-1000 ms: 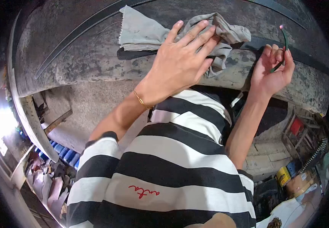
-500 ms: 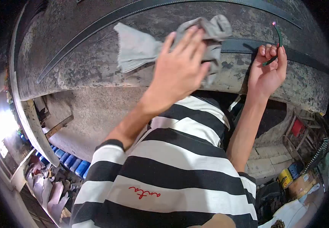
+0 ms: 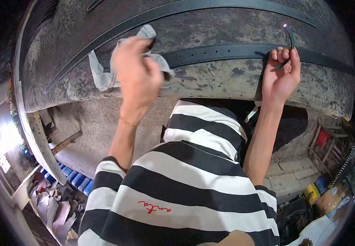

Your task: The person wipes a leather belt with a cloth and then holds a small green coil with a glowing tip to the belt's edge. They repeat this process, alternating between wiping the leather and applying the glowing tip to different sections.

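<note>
A grey cloth [image 3: 101, 76] lies bunched on the worn work surface, and my left hand [image 3: 134, 65] presses on it from above, blurred by motion. The dark leather strap [image 3: 222, 52] with a row of holes runs rightwards from the cloth. My right hand [image 3: 282, 69] is pinched on a thin dark green strip [image 3: 292, 39] with a small glowing tip, above the strap's right part. Behind it, a second stitched strap [image 3: 144, 17] curves across the surface.
The work surface's near edge [image 3: 210, 95] runs in front of my body. At lower left are blue containers [image 3: 76, 179] and leather scraps [image 3: 62, 213]. A wooden rack [image 3: 329, 141], a yellow box [image 3: 311, 194] and a cardboard box [image 3: 330, 200] sit at lower right.
My left hand and the grey cloth have moved left along the strap, uncovering its holes. The cloth's shape is more bunched. My right hand with the green strip has shifted slightly left.
</note>
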A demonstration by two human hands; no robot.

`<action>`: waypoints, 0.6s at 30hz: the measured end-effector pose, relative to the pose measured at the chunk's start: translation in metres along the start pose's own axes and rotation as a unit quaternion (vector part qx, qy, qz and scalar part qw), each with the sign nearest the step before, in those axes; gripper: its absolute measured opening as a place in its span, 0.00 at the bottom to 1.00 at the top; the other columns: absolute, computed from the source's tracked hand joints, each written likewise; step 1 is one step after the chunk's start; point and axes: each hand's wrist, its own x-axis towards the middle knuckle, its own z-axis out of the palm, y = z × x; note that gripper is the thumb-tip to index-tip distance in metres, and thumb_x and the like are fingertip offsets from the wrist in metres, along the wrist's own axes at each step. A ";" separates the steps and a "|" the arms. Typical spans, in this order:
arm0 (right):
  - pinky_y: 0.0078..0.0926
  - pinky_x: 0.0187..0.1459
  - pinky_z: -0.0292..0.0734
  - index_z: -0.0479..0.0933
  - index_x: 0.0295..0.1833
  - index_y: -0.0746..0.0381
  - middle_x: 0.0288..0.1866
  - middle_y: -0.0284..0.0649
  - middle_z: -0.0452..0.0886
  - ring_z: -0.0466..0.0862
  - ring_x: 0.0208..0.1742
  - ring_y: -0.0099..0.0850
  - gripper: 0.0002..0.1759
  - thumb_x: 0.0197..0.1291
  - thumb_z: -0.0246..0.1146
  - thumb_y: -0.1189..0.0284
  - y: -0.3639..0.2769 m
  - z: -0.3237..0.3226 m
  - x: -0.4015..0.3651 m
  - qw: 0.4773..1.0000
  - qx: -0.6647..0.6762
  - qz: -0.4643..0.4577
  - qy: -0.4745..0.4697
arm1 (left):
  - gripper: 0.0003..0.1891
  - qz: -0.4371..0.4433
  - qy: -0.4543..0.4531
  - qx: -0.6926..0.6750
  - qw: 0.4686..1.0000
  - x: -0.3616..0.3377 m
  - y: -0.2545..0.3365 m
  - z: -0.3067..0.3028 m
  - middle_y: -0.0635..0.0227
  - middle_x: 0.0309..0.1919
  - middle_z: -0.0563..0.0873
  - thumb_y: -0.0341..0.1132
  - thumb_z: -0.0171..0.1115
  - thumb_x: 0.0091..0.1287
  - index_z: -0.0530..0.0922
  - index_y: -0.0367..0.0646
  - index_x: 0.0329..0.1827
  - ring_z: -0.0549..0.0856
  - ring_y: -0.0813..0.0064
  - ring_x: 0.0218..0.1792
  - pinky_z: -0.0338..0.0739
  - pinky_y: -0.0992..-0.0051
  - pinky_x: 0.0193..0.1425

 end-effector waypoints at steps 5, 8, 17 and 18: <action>0.27 0.41 0.67 0.73 0.46 0.66 0.32 0.34 0.71 0.69 0.35 0.24 0.05 0.70 0.58 0.76 -0.001 -0.001 -0.001 1.000 0.000 0.000 -0.007 | 0.26 0.180 -0.110 -0.096 0.973 0.011 0.036 0.028 0.59 0.48 0.80 0.28 0.61 0.57 0.79 0.48 0.62 0.79 0.60 0.50 0.71 0.61 0.57; 0.27 0.41 0.67 0.73 0.47 0.66 0.32 0.35 0.72 0.69 0.35 0.24 0.05 0.70 0.57 0.75 0.000 -0.003 -0.003 1.000 0.010 -0.001 -0.006 | 0.24 0.195 -0.105 -0.055 0.974 0.009 0.036 0.032 0.61 0.49 0.80 0.29 0.62 0.59 0.81 0.47 0.61 0.78 0.60 0.50 0.71 0.60 0.56; 0.30 0.43 0.70 0.73 0.51 0.66 0.35 0.38 0.75 0.71 0.36 0.26 0.08 0.69 0.58 0.75 -0.002 -0.004 -0.003 0.999 0.026 0.028 -0.006 | 0.22 0.179 -0.098 -0.084 0.975 0.006 0.037 0.031 0.61 0.51 0.80 0.28 0.65 0.58 0.82 0.45 0.59 0.79 0.59 0.51 0.72 0.61 0.56; 0.31 0.43 0.70 0.73 0.51 0.66 0.36 0.38 0.76 0.72 0.37 0.26 0.09 0.69 0.58 0.75 -0.003 -0.006 -0.002 0.999 0.032 0.034 -0.016 | 0.22 0.183 -0.095 -0.077 0.976 0.007 0.037 0.032 0.60 0.50 0.80 0.29 0.65 0.57 0.82 0.44 0.58 0.79 0.60 0.51 0.72 0.61 0.57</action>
